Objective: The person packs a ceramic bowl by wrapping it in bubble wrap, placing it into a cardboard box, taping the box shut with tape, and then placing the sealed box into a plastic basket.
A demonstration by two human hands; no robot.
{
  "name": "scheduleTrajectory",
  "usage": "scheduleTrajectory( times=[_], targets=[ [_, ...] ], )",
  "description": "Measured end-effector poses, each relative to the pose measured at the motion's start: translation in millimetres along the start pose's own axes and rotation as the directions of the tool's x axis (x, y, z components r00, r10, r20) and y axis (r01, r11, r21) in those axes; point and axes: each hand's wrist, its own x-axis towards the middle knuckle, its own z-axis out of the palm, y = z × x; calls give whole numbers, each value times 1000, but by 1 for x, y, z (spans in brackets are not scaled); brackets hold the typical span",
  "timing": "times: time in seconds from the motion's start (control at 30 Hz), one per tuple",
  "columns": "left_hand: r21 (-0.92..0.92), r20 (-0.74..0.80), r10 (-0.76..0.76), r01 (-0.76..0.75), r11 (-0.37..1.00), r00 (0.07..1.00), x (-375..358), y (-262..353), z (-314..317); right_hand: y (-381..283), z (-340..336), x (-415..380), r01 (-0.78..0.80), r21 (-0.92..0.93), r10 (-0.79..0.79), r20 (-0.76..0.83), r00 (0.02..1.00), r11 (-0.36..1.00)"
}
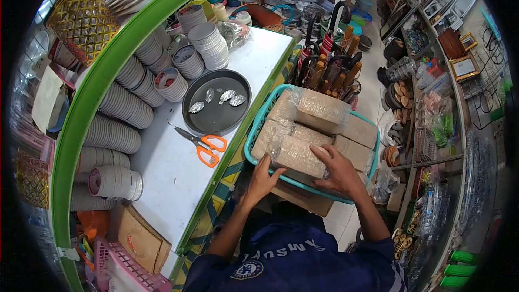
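Observation:
A wrapped tan package [301, 157] lies at the near side of a turquoise plastic basket [253, 121], covered in clear bubbly plastic. My left hand [263, 179] grips its left end, with the thumb along the near edge. At the right end my right hand [340, 172] holds it, fingers over the top and thumb at the near side. Several similar wrapped packages [323, 107] fill the basket around and behind it. What is inside the wrapping is hidden.
To the left, a white counter [162, 184] carries orange-handled scissors [208, 151], a dark round pan [216, 119] with small metal molds, and stacked bowls [121, 103]. Umbrellas [335, 65] stand beyond the basket. Loaded shelves [432, 157] line the right side.

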Motion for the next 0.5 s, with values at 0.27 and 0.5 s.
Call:
scheduleTrajectory(
  times=[0.27,0.5],
  targets=[
    [140,-22,106,-102,985,994,-13,-15,-3,-3,13,-9,63,-76,-64,-19,998,995],
    [106,-18,84,-82,991,996,-15,-14,-2,-3,15,-9,79,-138,-86,-46,995,987]
  ],
)
